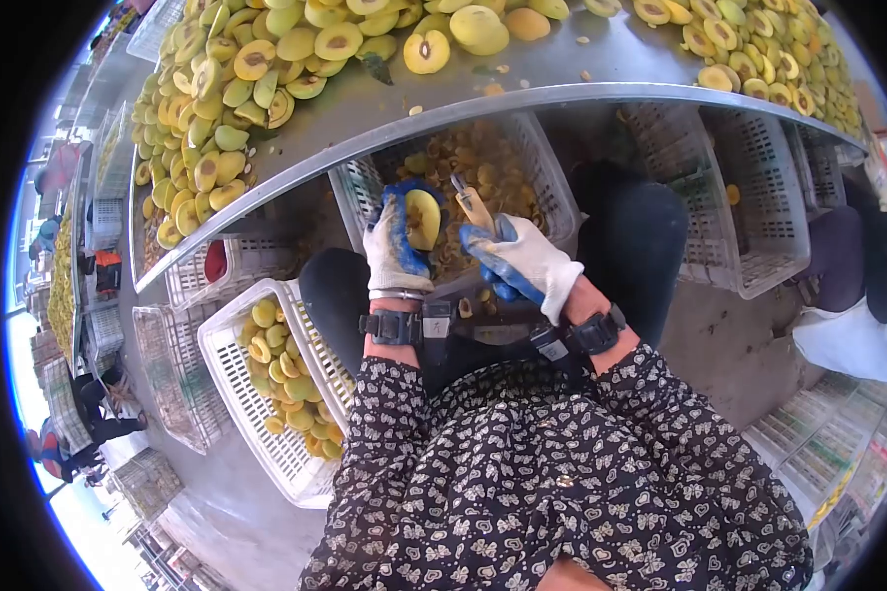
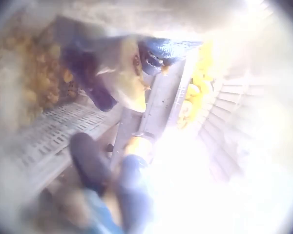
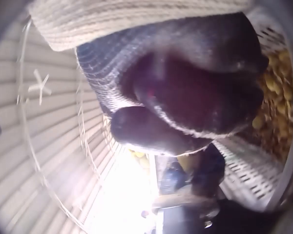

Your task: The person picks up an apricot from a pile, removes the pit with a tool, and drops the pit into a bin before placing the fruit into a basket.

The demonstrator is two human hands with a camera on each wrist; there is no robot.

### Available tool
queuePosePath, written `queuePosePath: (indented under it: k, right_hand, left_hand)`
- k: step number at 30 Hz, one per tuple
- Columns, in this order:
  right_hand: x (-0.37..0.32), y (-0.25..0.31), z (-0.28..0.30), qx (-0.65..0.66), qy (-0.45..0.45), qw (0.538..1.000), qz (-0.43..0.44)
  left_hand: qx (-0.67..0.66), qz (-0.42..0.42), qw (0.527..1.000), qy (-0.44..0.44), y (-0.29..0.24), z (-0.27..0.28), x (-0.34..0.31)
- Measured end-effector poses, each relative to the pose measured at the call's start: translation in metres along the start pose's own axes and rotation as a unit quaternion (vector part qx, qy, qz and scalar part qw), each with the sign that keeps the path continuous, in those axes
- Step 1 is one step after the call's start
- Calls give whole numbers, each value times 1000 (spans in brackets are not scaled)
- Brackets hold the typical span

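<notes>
My left hand (image 1: 394, 246), in a white glove with blue coating, holds a halved yellow-green stone fruit (image 1: 423, 221) with its cut face turned toward the right hand. In the left wrist view, blue fingertips lie on both sides of this fruit half (image 2: 119, 73). My right hand (image 1: 532, 258), gloved alike, grips a short tool with a wooden handle (image 1: 473, 207) and a small metal tip pointing up and away. Tool and fruit are a little apart. The curled right fingers (image 3: 200, 97) hide the tool in the right wrist view. Both hands are over a white crate (image 1: 557, 187) containing fruit scraps.
A metal table (image 1: 443, 94) with heaps of halved fruit (image 1: 296, 44) spans the far side, its edge just beyond the hands. A white crate of fruit halves (image 1: 291, 384) stands at the left. More crates (image 1: 759, 212) are under the table at the right. My knees flank the scrap crate.
</notes>
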State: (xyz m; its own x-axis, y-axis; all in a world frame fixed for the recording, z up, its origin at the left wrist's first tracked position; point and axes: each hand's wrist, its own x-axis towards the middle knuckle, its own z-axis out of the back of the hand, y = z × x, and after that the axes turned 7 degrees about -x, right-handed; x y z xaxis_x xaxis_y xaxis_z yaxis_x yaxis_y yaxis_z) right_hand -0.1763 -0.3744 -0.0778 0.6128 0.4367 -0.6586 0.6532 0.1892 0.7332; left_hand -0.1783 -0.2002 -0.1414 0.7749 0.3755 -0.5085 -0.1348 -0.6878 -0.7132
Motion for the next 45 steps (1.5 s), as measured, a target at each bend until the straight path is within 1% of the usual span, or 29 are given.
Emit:
queuePosePath:
  k: [2, 4, 6, 7, 8, 10, 12, 13, 15, 16, 17, 18, 20, 21, 22, 25, 27, 28, 30, 32, 34, 37, 38, 39, 40, 41, 42, 44, 45]
  right_hand:
    - [1, -2, -10, 7, 1, 1000, 12]
    - [14, -12, -19, 13, 4, 1000, 26]
    - [26, -15, -27, -58, -125, 973, 183]
    - [25, -18, -17, -72, -95, 982, 144]
    - [18, -5, -14, -72, -93, 983, 143]
    - [13, 8, -11, -138, 30, 986, 90]
    - [17, 3, -18, -117, 32, 987, 101]
    - [18, 2, -19, -135, 10, 986, 98]
    - [15, 2, -21, -150, -12, 984, 92]
    - [10, 1, -21, -201, -91, 968, 121]
    - [6, 1, -21, -251, -169, 941, 150]
    - [0, 0, -22, -253, -169, 941, 150]
    - [-14, -7, -28, -392, -153, 893, 160]
    - [-19, -11, -30, -415, -120, 891, 138]
    - [-22, -16, -32, -458, -113, 869, 148]
    - [-25, -22, -36, -493, -109, 850, 148]
    - [-31, -16, -38, -500, -89, 849, 148]
    - [-31, -18, -40, -500, -88, 849, 147]
    - [-28, -25, -44, -474, -85, 872, 89]
    - [-28, -32, -44, -469, -75, 875, 96]
    - [-27, -39, -45, -461, -67, 879, 103]
    - [-22, -42, -40, -439, -65, 887, 127]
    - [-19, -41, -39, -369, -8, 925, 92]
    - [-15, -36, -39, -295, 53, 952, 62]
    - [-19, -28, -36, -201, 112, 973, -10]
    - [-21, -28, -38, -136, 113, 984, -26]
    - [-23, -29, -39, -69, 113, 990, -46]
    - [-26, -23, -33, 45, 177, 974, -131]
    - [-28, -25, -32, 90, 197, 968, -123]
  left_hand:
    - [-47, -29, 997, 51, -2, -6, -12]
    - [-22, -28, 998, 46, -6, -11, -25]
    - [-115, -18, 987, 107, -7, -7, -37]
    - [-123, 18, 988, 89, -11, -5, -40]
    - [-117, 37, 986, 117, -20, -5, -48]
    - [-96, 47, 977, 186, -19, 4, -46]
    - [-106, 42, 973, 202, -17, 3, -48]
    - [-116, 39, 968, 221, -17, 2, -47]
    - [-154, 54, 967, 195, -13, 11, -40]
    - [-193, 70, 964, 169, -10, 17, -37]
    - [-180, 67, 968, 162, -7, 20, -34]
    - [-182, 66, 968, 163, -3, 23, -29]
    - [-270, 79, 950, 132, 0, 23, -25]
    - [-244, 76, 959, 123, 1, 20, -28]
    - [-244, 77, 958, 125, -1, 17, -31]
    - [-244, 65, 960, 121, -1, 15, -35]
    - [-169, 8, 975, 145, 1, 16, -36]
    - [-169, 8, 975, 145, 1, 15, -36]
    - [-142, -4, 985, 92, 3, 11, -32]
    - [-138, -15, 985, 99, 5, 10, -32]
    - [-68, -64, 994, 63, 6, 3, -33]
    - [-57, -78, 994, 59, 2, -8, -40]
    - [-35, -84, 994, 58, -1, -8, -44]
    - [-38, -70, 993, 89, -4, -6, -44]
    - [-7, -101, 993, 67, 1, -3, -41]
    - [36, -128, 990, 38, 7, 3, -32]
    - [78, -152, 985, 8, 15, 12, -23]
    - [92, -154, 984, 3, 20, 16, -16]
    - [145, -172, 974, 23, 17, 18, -17]
